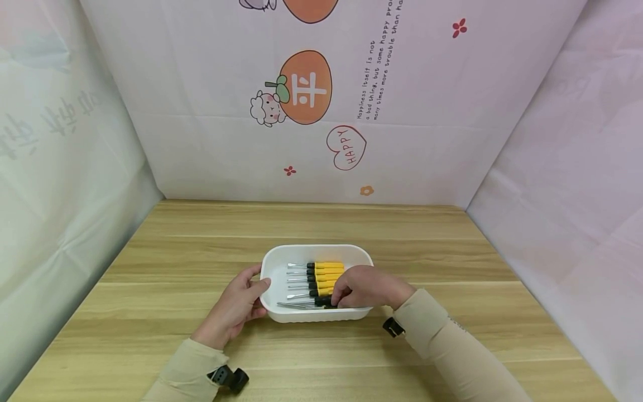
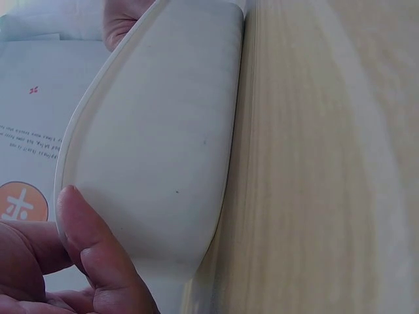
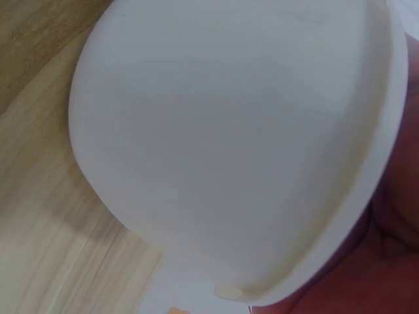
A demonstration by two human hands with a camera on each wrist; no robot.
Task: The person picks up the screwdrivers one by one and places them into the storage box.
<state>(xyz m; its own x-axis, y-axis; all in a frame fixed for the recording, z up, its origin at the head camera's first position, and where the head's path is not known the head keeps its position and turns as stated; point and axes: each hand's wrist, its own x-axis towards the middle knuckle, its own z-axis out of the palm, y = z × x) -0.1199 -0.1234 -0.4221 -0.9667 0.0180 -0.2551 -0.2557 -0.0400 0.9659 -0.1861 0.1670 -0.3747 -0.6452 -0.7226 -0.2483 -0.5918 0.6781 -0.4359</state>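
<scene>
A white plastic tray (image 1: 278, 315) holds a row of screwdrivers (image 1: 329, 272) with yellow and black handles, their metal shafts pointing left. My left hand (image 1: 241, 298) grips the tray's left end, its thumb over the rim; in the left wrist view the fingers (image 2: 91, 242) show at the tray's outer wall. My right hand (image 1: 365, 286) reaches in over the right end, curled fingers pinching the black-handled screwdriver (image 1: 323, 301) nearest the front wall. Most of that handle is hidden under the hand. The tray wall (image 3: 229, 131) fills much of the right wrist view.
The tray stands on a wood-grain table (image 1: 321, 357). A white printed sheet (image 1: 211, 139) rises behind the table, with white side sheets (image 1: 567, 184) at left and right. Each sleeve carries a small black device (image 1: 228, 378) at the wrist.
</scene>
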